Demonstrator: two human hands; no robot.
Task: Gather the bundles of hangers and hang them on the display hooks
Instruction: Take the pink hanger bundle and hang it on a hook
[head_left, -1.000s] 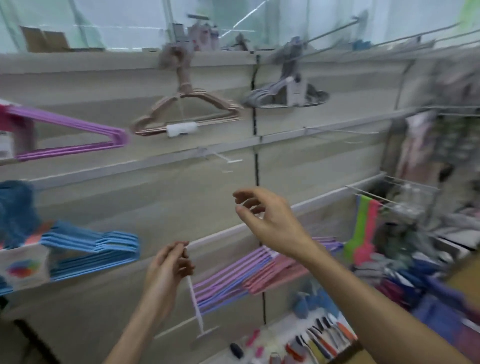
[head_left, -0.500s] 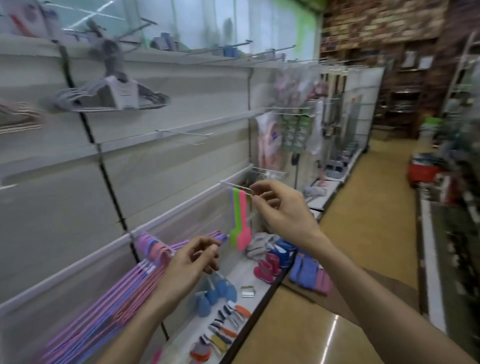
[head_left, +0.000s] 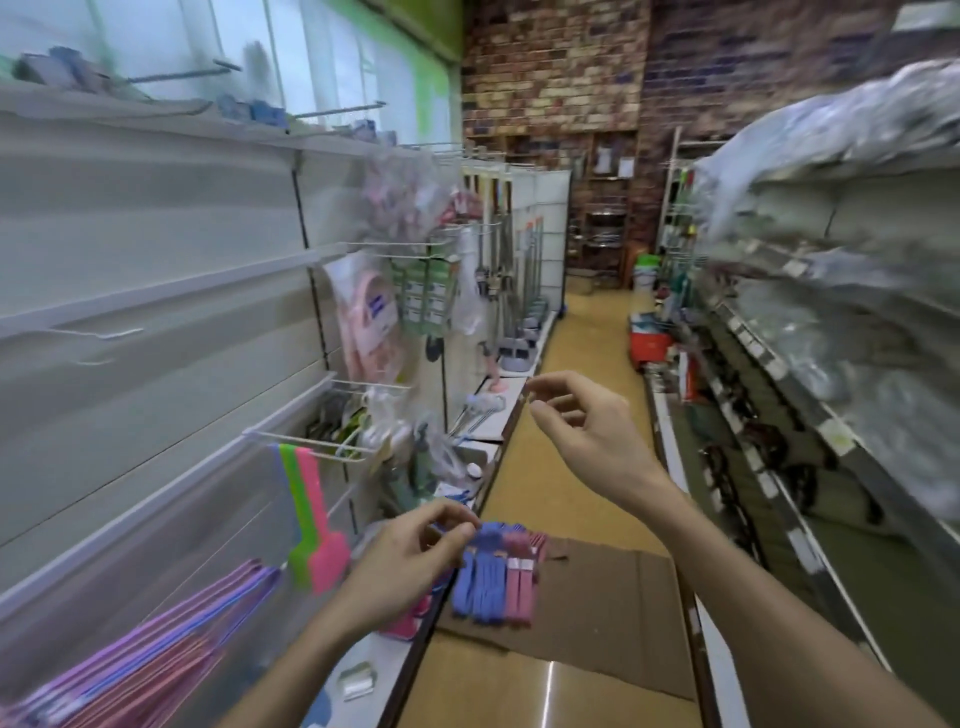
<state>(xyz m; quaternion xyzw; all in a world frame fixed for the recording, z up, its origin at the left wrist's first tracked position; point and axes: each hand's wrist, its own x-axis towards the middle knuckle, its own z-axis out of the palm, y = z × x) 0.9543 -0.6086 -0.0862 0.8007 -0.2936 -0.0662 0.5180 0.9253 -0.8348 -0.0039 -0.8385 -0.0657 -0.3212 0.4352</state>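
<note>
Blue and pink hanger bundles (head_left: 493, 577) lie on a flattened cardboard sheet (head_left: 597, 613) on the aisle floor. More purple and pink hangers (head_left: 156, 660) hang low on the left shelf wall. My left hand (head_left: 410, 556) hovers in front of the floor bundles, fingers loosely curled and holding nothing. My right hand (head_left: 587, 421) is raised in the aisle, fingers relaxed and half curled, empty. A bare wire display hook (head_left: 104, 332) sticks out of the left wall higher up.
White shelving runs along the left with green and pink flat tools (head_left: 311, 519) on a wire rack (head_left: 322, 447). Stocked shelves (head_left: 831, 364) line the right side. A yellow floor aisle (head_left: 587, 364) leads to a brick wall. A red basket (head_left: 649, 345) stands far down.
The view has swung right, from the shelf wall to looking down the aisle. The hanger bundles on the cardboard have come into sight. Both hands stay raised and empty.
</note>
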